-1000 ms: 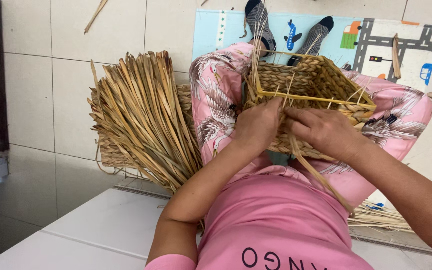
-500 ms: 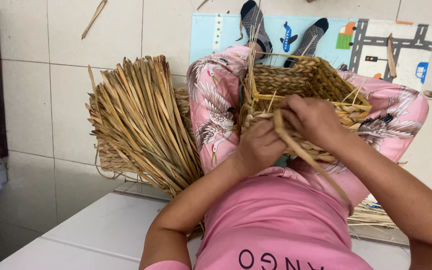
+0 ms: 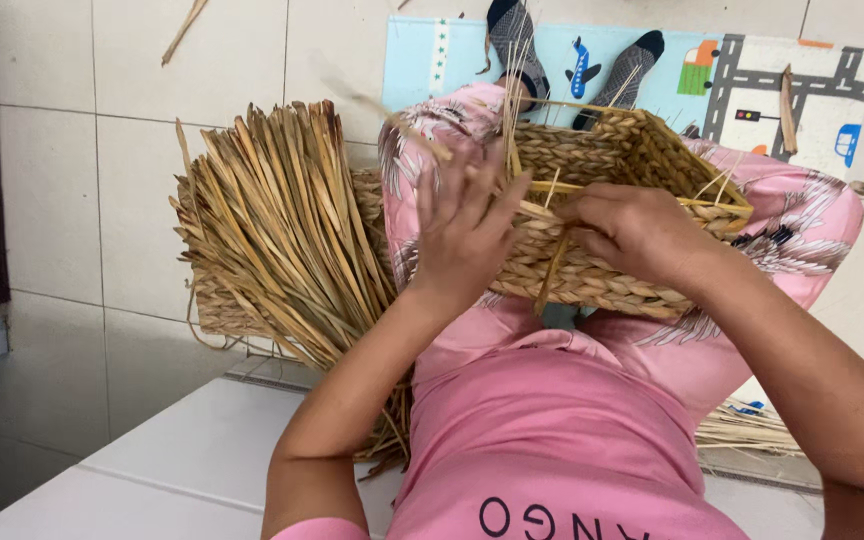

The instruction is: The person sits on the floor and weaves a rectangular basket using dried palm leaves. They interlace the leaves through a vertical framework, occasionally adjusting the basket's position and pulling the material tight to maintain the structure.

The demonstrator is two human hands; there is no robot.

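Basket (image 3: 612,225) rests on the person's lap, half-woven, with loose strands poking up from its rim. Left hand (image 3: 467,235) is spread open, fingers fanning against a strand (image 3: 542,212); right hand (image 3: 642,235) is closed, pinching the weave at the near wall. Risk: the dry strand could slip free or snap if bent sharply, loosening the braid. A straw bundle (image 3: 282,230) lies beside the left leg.

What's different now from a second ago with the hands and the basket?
The left hand has lifted off the basket's rim, fingers now spread open, pulling a straw strand up and to the left. The right hand stays gripping the near rim of the woven basket, which remains on the lap. The bundle of loose straw on the left has not moved.
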